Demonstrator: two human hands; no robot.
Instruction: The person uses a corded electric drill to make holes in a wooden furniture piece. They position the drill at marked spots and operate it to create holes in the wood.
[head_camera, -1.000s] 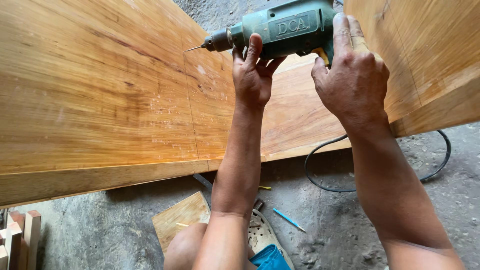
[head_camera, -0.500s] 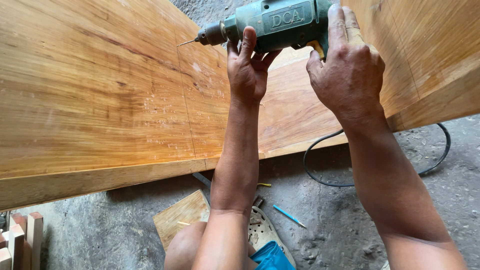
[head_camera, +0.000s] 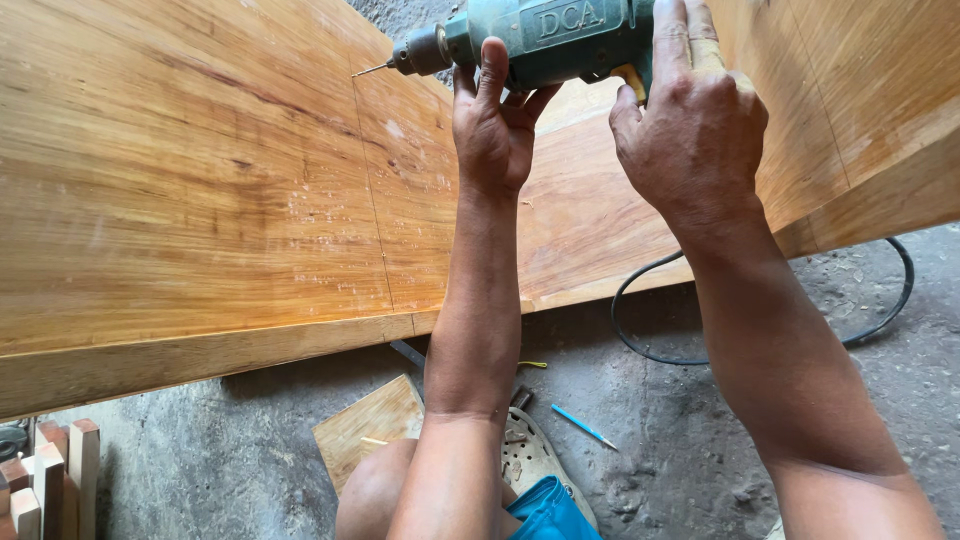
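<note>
Far left, low by the near edge of the wooden slab (head_camera: 200, 200), a few short wood offcuts (head_camera: 50, 475) stand on the concrete floor (head_camera: 230, 470). The slab itself is broad, thick and stiff, surely heavy, and its top is smooth with a thin pencil line (head_camera: 370, 190) running across it.

The drill bit (head_camera: 368, 69) hangs just above that line, toward the slab's far edge; I cannot tell whether its tip touches the wood. It is thin and I judge it would snap if I let the tool lean sideways.

My left hand (head_camera: 495, 130) cups the green electric drill (head_camera: 550, 35) from beneath, fingers wrapped up around the front of the body just behind the chuck. That is the place to steady it: the casing is hard and rigid, a bit slick, and the weight sits forward.

My right hand (head_camera: 690, 120) is closed on the rear handle, fingers laid up along the casing beside the yellow trigger (head_camera: 632, 82).

Below the slab's near edge lie a small board (head_camera: 370, 435), a blue pencil (head_camera: 585, 427) and the black cable (head_camera: 760, 340) looping to the right.
</note>
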